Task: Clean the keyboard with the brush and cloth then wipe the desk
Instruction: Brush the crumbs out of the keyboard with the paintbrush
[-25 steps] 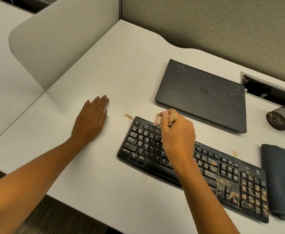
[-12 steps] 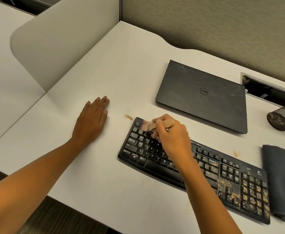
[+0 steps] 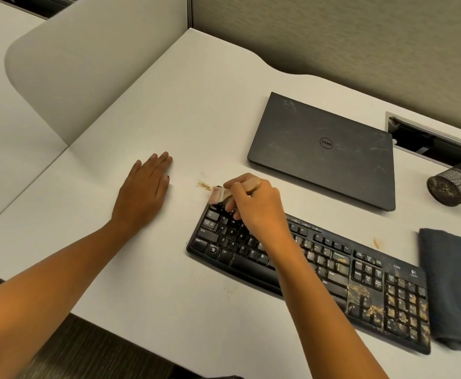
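- Pale wood was what my right hand [image 3: 256,206] gripped: the brush [image 3: 219,194], pinched between curled fingers and thumb, bristles pointing toward nine o'clock.
- Its blurred bristle end lay over the ten o'clock corner of the black keyboard [image 3: 319,269]; I could not tell whether it touched the keys.
- My right wrist was bent, and the forearm crossed the letter keys from five o'clock.
- My left hand [image 3: 144,192] lay palm down on the white desk [image 3: 169,105] at the keyboard's nine o'clock, fingers straight and together, holding nothing and pointing toward one o'clock.
- Tan crumbs [image 3: 204,185] sat on the desk just beyond the bristles; more covered the number pad.
- The dark cloth [image 3: 453,283] lay folded just beside the keyboard at three o'clock.
- A closed laptop [image 3: 325,149] sat at twelve o'clock.
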Motion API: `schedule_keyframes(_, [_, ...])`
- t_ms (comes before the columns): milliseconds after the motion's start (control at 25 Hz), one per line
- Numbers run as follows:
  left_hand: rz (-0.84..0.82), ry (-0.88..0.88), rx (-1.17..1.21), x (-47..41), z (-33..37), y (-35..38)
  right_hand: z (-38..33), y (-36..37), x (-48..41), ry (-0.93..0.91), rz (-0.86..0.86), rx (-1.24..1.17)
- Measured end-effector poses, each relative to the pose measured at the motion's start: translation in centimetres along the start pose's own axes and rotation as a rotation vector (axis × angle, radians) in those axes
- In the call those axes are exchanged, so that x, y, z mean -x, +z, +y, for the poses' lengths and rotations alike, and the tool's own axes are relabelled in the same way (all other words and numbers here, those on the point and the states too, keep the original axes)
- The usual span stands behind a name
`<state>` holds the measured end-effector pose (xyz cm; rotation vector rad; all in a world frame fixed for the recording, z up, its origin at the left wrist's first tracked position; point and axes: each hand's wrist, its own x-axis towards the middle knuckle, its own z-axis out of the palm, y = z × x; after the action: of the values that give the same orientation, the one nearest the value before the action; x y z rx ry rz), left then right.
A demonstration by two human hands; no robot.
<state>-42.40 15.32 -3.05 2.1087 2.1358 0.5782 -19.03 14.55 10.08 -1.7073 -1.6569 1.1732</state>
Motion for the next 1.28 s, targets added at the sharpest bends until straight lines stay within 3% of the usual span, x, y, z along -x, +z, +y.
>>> schedule_keyframes(120, [0.006, 0.002, 0.001, 0.0, 0.0, 0.0, 0.6, -1.3, 0.1, -0.078, 0.102, 0.387])
schedule_keyframes(320, [0.011, -0.003, 0.022, 0.1, 0.2, -0.2, 0.6, -1.2, 0.6, -0.278, 0.031, 0.066])
schedule_keyframes(440, [0.009, 0.001, 0.023, 0.0, 0.2, -0.2, 1.3, -0.3, -0.4, -0.309, 0.062, 0.122])
schedule_keyframes(680, [0.015, 0.006, 0.008, 0.1, 0.2, -0.1, 2.0, 0.0, -2.2, -0.219, -0.038, -0.101])
schedule_keyframes(880, [0.016, 0.007, 0.002, 0.1, 0.1, -0.1, 3.0, -0.2, -3.0, -0.152, 0.116, -0.227])
schedule_keyframes(1280, [0.019, 0.011, -0.003, 0.0, 0.0, -0.1, 3.5, -0.9, -5.1, -0.098, -0.113, -0.407])
